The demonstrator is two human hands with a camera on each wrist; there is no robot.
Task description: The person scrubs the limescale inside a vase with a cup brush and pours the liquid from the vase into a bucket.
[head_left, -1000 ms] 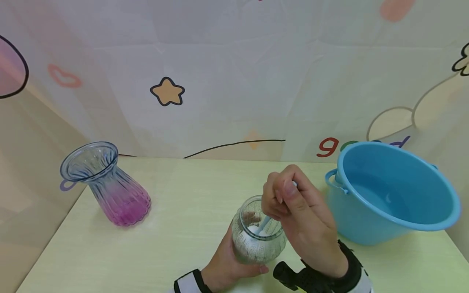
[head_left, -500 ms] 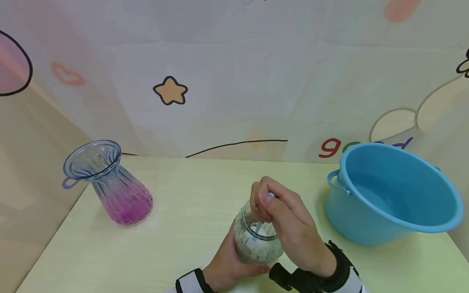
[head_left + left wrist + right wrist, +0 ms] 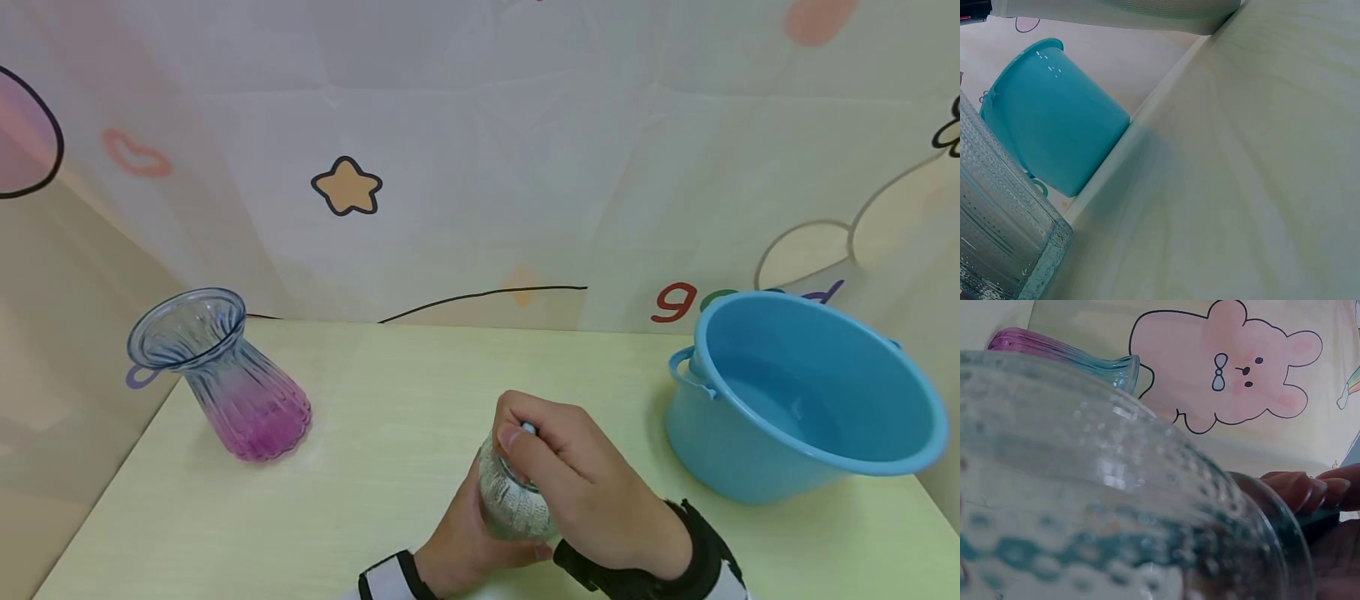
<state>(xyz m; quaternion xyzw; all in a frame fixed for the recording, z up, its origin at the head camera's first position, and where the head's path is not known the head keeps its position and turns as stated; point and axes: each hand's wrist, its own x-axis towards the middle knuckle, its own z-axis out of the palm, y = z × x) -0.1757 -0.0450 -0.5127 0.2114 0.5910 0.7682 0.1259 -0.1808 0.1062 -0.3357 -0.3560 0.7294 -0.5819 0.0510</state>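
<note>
My left hand (image 3: 465, 537) holds a clear textured glass jar (image 3: 510, 504) from its left side and underneath, low over the table. Above the mouth, my right hand (image 3: 592, 483) grips a thin light blue handle (image 3: 529, 428), whose tip shows between thumb and curled fingers. The handle's lower part is hidden by the right hand and the jar's rim, so I cannot tell what is on its end. In the left wrist view the jar's patterned wall (image 3: 997, 219) fills the lower left. The jar's curved glass (image 3: 1085, 450) covers much of the right wrist view.
A ribbed glass vase (image 3: 251, 400), blue above and pink below, stands at the left of the pale table (image 3: 352, 467). On the right is a light blue bucket (image 3: 757, 450) with a handle. A printed cloth (image 3: 480, 167) hangs behind the table.
My right hand has moved left and down towards the jar's mouth, taking the blue handle deeper. More of the jar's opening is covered now. The left hand stays in place round the jar.
</note>
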